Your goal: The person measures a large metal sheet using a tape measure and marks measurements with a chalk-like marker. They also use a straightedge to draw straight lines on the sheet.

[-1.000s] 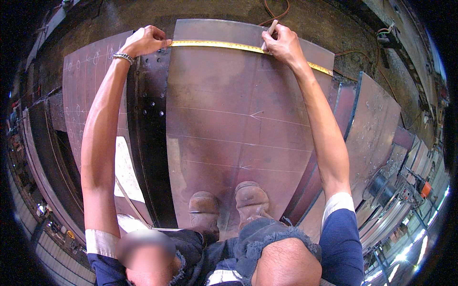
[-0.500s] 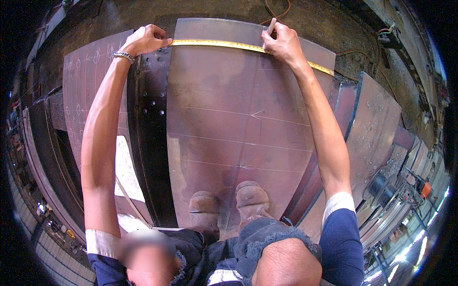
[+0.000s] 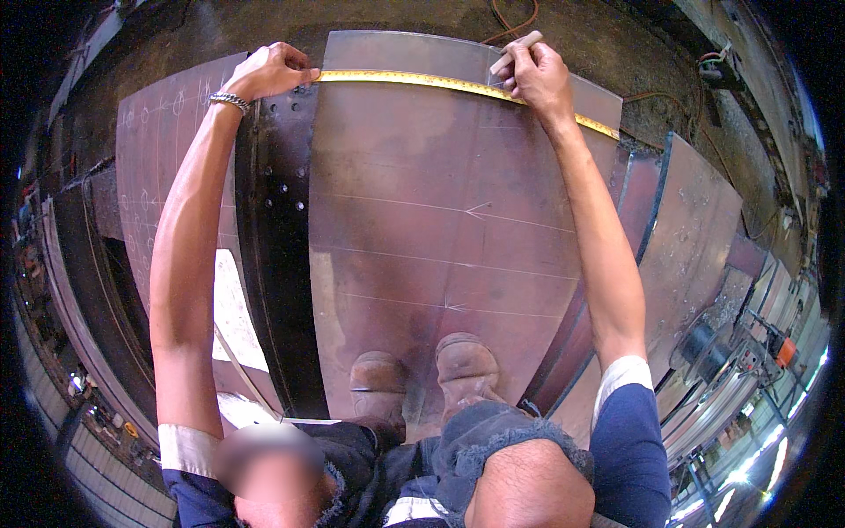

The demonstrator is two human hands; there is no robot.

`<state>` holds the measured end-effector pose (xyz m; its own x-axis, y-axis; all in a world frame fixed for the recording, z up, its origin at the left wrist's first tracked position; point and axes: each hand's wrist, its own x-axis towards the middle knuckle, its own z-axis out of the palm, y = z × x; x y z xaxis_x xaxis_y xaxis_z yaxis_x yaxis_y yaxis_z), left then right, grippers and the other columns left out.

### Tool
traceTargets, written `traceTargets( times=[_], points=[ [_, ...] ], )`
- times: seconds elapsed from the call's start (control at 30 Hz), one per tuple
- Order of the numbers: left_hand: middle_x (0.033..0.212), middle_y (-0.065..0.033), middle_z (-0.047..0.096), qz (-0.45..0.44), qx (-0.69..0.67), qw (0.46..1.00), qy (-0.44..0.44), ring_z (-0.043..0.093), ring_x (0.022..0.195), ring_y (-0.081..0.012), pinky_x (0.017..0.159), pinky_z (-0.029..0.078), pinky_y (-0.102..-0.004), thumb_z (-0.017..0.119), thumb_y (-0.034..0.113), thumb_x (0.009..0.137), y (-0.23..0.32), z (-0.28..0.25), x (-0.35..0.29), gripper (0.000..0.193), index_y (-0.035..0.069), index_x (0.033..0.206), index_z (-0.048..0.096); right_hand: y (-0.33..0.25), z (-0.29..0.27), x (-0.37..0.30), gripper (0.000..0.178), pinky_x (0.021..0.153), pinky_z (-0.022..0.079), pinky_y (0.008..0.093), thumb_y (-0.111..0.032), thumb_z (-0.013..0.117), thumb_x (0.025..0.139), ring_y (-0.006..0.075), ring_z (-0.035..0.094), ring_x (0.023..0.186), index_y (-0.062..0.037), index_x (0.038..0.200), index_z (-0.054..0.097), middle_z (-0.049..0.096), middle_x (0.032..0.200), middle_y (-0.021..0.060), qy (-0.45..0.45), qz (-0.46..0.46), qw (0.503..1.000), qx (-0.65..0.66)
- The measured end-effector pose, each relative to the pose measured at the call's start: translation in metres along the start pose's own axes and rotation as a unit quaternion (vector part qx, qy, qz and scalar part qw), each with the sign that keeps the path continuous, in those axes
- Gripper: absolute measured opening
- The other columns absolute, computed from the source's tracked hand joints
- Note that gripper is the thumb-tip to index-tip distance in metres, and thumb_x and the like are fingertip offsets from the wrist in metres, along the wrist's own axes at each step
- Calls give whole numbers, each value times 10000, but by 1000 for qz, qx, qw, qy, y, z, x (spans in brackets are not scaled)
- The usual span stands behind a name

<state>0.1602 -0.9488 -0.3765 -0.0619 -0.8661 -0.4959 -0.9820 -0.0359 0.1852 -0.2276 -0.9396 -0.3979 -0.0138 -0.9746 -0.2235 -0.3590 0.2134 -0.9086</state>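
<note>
A yellow measuring tape (image 3: 414, 82) stretches across the far part of a large steel plate (image 3: 422, 158). My left hand (image 3: 271, 72) pinches the tape's left end at the plate's left edge, thumb and fingertips together. Near the plate's far right, my right hand (image 3: 541, 81) is closed on a pale, chalk-like marking stick (image 3: 518, 51), held slanted just beyond the tape. The stick's lower tip is partly hidden by the fingers. Beyond my right wrist, the tape runs on to the plate's right edge. Thin white lines with arrowheads cross the plate nearer to me.
My boots (image 3: 466, 365) stand on the plate's near part. On the left lie a dark beam (image 3: 277, 238) with bolt holes and another marked plate (image 3: 163, 132). To the right are a further steel plate (image 3: 691, 202) and a black reel (image 3: 701, 339). A cable (image 3: 519, 26) lies beyond.
My right hand has shifted a little to the right along the tape. The marking stick has tipped from nearly upright to a slant. My left hand stays at the tape's end.
</note>
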Motion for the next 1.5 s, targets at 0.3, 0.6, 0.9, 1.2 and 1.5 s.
traceTargets(
  times=[0.3,0.6,0.9,1.2,1.5],
  points=[
    [1025,-142,739,4,-16,1000,-10,711,954,-261,863,546,-372,702,508,824,7,-2,-3,547,27,1081,731,10,-2,8,379,735,534,389,-369,620,888,282,709,777,2,919,687,713,818,187,-45,-70,982,-171],
    [865,-61,747,39,-2,999,34,709,808,-212,757,547,-351,676,544,822,-8,8,2,445,124,931,775,12,-1,14,286,595,519,295,-269,602,960,115,642,633,6,910,661,695,731,61,-72,-91,971,-209],
    [871,-67,749,30,6,999,16,710,809,-223,766,549,-353,673,536,826,-4,4,2,428,137,940,778,13,-2,17,278,579,520,290,-260,600,957,113,633,622,6,890,646,681,711,62,-86,-99,969,-208],
    [883,-72,749,20,0,1000,11,709,819,-224,767,548,-359,678,536,821,4,-2,-3,427,135,926,779,5,-5,15,385,773,547,390,-364,631,878,282,720,773,16,883,691,722,777,162,-96,-66,977,-177],
    [911,-80,751,19,-5,1000,16,713,866,-235,804,548,-349,689,536,817,-5,2,0,467,107,979,771,-6,3,11,275,712,551,368,-285,626,923,238,723,736,-14,896,663,731,789,113,-40,-166,960,-223]
  ],
)
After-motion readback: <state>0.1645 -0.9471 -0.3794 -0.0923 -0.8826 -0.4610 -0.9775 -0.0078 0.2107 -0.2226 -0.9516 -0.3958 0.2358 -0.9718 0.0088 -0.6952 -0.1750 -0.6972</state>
